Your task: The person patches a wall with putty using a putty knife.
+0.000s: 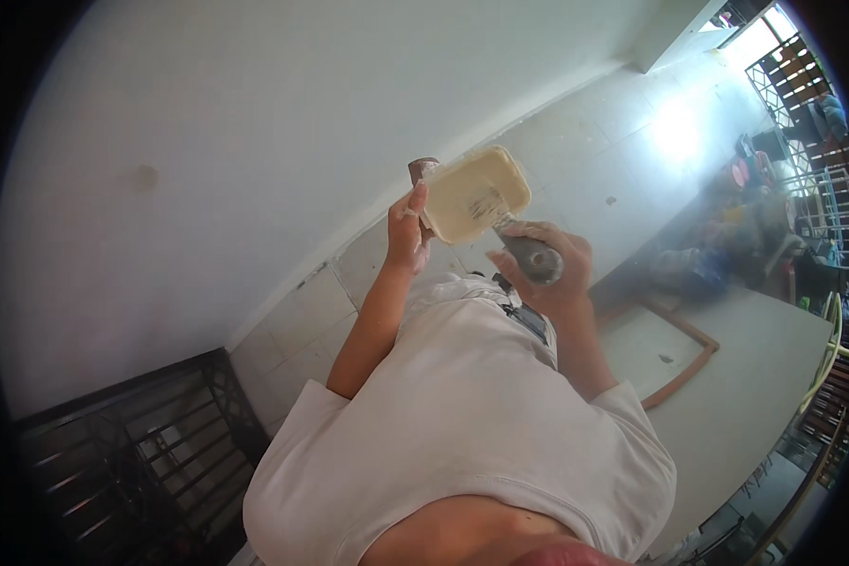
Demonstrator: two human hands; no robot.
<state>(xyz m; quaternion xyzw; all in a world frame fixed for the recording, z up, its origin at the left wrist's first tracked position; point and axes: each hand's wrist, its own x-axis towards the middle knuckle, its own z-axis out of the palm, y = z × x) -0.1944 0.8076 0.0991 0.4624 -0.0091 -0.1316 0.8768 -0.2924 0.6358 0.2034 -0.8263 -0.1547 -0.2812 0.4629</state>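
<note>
My left hand grips a shallow rectangular cream tray at its left edge, with the thumb over the rim. Whitish smears mark the fingers. Behind that edge sticks out the end of a reddish-brown piece; whether it belongs to the tray I cannot tell. A putty knife with a dark, smeared handle is wrapped in my right hand. Its blade reaches into the tray, against a grey-streaked patch of the pale surface. Both hands are raised in front of my chest, close to the wall.
A large white wall slopes across the left, above a band of pale tiles. Dark metal railing stands at lower left. On the right are a wooden frame lying on a pale surface, and a cluttered heap beneath a bright glare.
</note>
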